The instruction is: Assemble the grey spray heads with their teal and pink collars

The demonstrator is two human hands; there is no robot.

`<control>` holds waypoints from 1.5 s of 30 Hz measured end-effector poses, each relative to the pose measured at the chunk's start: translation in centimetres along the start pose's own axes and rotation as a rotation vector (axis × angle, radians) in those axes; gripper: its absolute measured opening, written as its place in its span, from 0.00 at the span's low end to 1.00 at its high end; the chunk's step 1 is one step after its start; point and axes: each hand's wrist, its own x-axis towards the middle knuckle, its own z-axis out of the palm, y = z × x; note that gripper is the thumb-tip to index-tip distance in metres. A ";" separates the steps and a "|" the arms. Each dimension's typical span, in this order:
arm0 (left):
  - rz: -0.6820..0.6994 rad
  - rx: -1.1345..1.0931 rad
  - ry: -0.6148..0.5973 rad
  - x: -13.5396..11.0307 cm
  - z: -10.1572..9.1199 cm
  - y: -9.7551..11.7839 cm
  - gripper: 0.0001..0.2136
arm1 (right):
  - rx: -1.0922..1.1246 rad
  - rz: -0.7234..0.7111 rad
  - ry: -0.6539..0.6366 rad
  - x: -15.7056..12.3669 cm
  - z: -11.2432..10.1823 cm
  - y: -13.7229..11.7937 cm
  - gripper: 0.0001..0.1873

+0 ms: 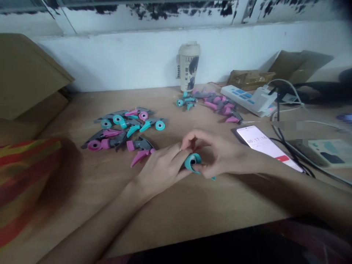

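Observation:
Both my hands meet at the middle of the wooden table (pixel 192 205) around one teal spray-nozzle part (pixel 191 161). My right hand (pixel 217 154) is curled over it, fingers closed on it. My left hand (pixel 162 167) presses its fingertips against the same part from the left. A pile of grey trigger sprayer heads with teal and pink pieces (pixel 123 128) lies just beyond my left hand. A second, smaller pile (pixel 214 102) sits farther back near a cup.
A lidded coffee cup (pixel 189 66) stands by the white wall. A phone (pixel 268 145) showing a timer lies right of my hands, beside a power strip (pixel 251 99) and cables (pixel 286 146). Cardboard boxes (pixel 27 77) stand at the left, with brown packaging at the back right.

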 end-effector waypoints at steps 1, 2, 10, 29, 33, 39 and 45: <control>0.004 0.012 0.006 0.0 0.0 0.0 0.14 | -0.034 -0.019 0.010 0.1 0.0 0.0 0.21; 0.009 0.022 0.009 0.0 0.1 -0.1 0.14 | -0.072 -0.040 0.018 0.1 -0.1 0.1 0.21; 0.058 0.028 0.085 0.2 0.3 -0.5 0.11 | -0.313 -0.084 0.023 0.1 -0.4 -1.3 0.20; -0.085 0.071 -0.028 0.5 0.2 -0.6 0.11 | -0.496 -0.007 0.170 0.2 0.0 -1.9 0.18; -0.087 0.066 -0.016 0.5 0.1 -0.4 0.13 | -0.434 0.029 0.129 0.7 -0.3 -1.4 0.18; -0.082 0.085 -0.008 0.7 -0.1 -0.3 0.13 | -0.559 -0.007 0.156 1.0 -0.8 -1.4 0.15; -0.082 0.153 -0.032 1.0 -0.3 -0.2 0.12 | -0.827 0.069 0.120 0.1 -0.7 -2.5 0.09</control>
